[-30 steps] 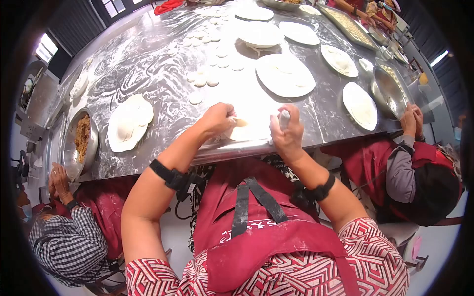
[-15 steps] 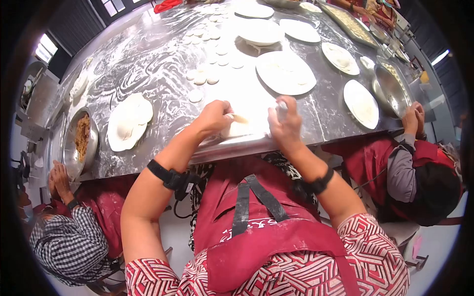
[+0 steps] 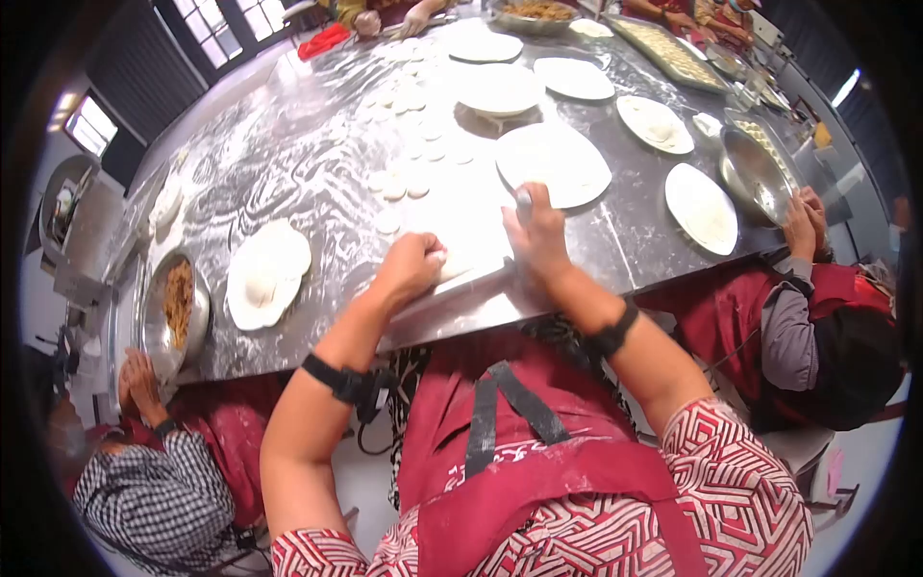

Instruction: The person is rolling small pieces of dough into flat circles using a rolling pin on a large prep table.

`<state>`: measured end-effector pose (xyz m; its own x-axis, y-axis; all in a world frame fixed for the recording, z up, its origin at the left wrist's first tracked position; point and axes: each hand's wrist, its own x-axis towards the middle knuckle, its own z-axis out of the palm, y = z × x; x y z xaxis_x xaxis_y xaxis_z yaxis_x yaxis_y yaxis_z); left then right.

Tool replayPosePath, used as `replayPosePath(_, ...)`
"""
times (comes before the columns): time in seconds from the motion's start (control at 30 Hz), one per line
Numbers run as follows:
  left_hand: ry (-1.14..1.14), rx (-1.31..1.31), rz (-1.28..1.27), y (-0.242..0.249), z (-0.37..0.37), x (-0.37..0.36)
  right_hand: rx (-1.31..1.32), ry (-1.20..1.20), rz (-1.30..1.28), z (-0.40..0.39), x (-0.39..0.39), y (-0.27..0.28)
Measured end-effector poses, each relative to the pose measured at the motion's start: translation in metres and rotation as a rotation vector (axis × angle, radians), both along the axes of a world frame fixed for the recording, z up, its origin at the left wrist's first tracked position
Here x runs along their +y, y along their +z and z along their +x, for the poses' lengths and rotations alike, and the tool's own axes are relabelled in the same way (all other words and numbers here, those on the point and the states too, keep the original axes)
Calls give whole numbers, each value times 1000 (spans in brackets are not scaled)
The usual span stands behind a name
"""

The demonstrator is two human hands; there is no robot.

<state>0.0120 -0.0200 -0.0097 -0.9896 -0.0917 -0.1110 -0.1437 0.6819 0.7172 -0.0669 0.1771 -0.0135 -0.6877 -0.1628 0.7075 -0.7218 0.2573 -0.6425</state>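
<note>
My left hand (image 3: 411,265) is closed at the near edge of the steel table, its fingers pinching the edge of a pale dough wrapper (image 3: 448,270). Glare washes out most of that dough. To its right, my right hand (image 3: 538,231) is wrapped around a small rolling pin (image 3: 524,204); only its grey end shows above the fist. Just beyond my right hand lies a large white plate (image 3: 567,159). Small flattened dough discs (image 3: 394,190) are scattered on the floured surface past my left hand.
At left are a metal bowl of brown filling (image 3: 200,313) and a white plate with dough (image 3: 269,274). More white plates (image 3: 702,207) and a steel bowl (image 3: 755,173) stand at right. Co-workers sit close on both sides: a checked sleeve (image 3: 159,490) and a grey sleeve (image 3: 790,337).
The camera view has tilted up, showing more of the far table and a person's hands there. My right hand has shifted left, nearer the large plate; both hands keep their grip.
</note>
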Motion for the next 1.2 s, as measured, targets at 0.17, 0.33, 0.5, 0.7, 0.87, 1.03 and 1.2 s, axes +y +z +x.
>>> replayPosePath(0.17, -3, -88, 383, 17, -4, 20, -85, 42, -35, 61, 46, -7)
replayPosePath(0.33, -5, -199, 646, 42, -70, 52, -108, 145, -85, 58, 49, -8)
replayPosePath(0.5, 44, -141, 852, 54, -147, 47, -77, 177, -109, 52, 47, -7)
replayPosePath(0.7, 326, 100, 292, 7, -125, -34, -43, 189, -127, 55, 49, -7)
replayPosePath(0.87, 434, 241, -195, -18, -49, -100, -111, 173, -85, 56, 48, -4)
replayPosePath(1.03, 439, -32, -237, 0, -40, -93, -117, 118, -101, 54, 42, -2)
replayPosePath(1.2, 353, 27, -232, -11, -54, -87, -126, 118, -98, 58, 43, 3)
